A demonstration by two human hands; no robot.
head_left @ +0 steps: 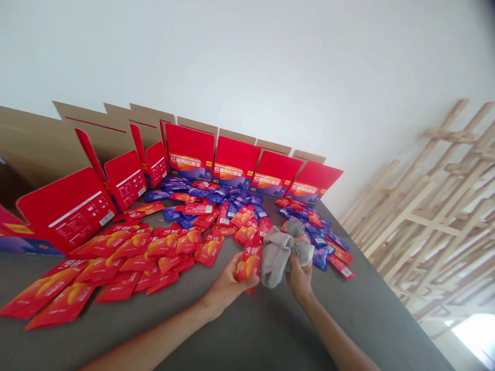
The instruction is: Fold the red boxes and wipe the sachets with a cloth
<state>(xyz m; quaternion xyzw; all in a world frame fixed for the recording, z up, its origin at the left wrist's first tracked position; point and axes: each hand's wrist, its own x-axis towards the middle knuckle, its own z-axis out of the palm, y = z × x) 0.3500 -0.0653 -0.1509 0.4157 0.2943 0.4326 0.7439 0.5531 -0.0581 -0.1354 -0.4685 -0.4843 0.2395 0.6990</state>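
My left hand [234, 278] is closed around a red pouch [249, 260] with an orange print, held upright over the table. Just to its right, my right hand [300, 275] grips a crumpled grey cloth [275, 255]. The cloth's left part hangs close beside the pouch; whether they touch I cannot tell. Left of my hands, many red pouches [135, 247] lie in overlapping rows. Beyond them is a mixed heap of red pouches and purple pouches [235, 196]. To the right of the cloth lies another mixed pile with purple pouches [320, 257].
Open red cartons [235, 154] stand in a row along the back of the dark table [263, 330]. More open cartons [71, 211] line the left side, flaps raised. Off the table's right edge, wooden racks [425, 216] stand by the white wall [270, 67].
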